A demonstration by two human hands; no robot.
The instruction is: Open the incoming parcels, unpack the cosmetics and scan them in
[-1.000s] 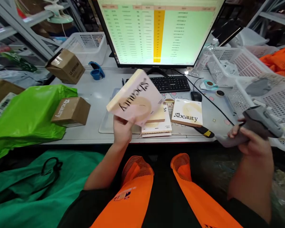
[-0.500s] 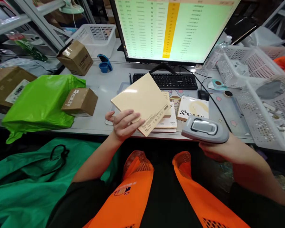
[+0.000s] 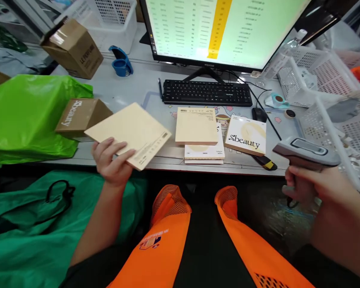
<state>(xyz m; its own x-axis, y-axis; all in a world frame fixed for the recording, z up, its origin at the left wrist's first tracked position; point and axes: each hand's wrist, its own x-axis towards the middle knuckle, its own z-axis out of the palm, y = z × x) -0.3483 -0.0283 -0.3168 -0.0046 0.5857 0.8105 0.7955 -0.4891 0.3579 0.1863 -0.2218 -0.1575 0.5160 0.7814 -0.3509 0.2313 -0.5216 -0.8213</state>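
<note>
My left hand (image 3: 112, 160) grips a flat cream box (image 3: 135, 134) by its lower left side, tilted above the desk's front edge. Small print and a barcode show on its face. At the right, my right hand (image 3: 309, 182) is wrapped around the handle of a grey barcode scanner (image 3: 307, 153), held past the desk edge. Between the hands, a second cream box (image 3: 196, 125) lies on top of white boxes (image 3: 204, 152). Beside that stack rests a white "beauty" box (image 3: 246, 136), with a black and yellow cutter (image 3: 265, 162) partly under it.
A monitor (image 3: 228, 32) stands behind a black keyboard (image 3: 207, 92) and a mouse (image 3: 259, 114). A brown carton (image 3: 81, 116) and a green plastic bag (image 3: 27, 116) sit at left. White baskets (image 3: 327, 140) line the right side. A blue-lidded container (image 3: 121, 66) stands farther back.
My left hand has carried the cream box to the left, uncovering the stack. My right hand has moved the scanner right, bringing the cutter into sight. The view has shifted slightly.
</note>
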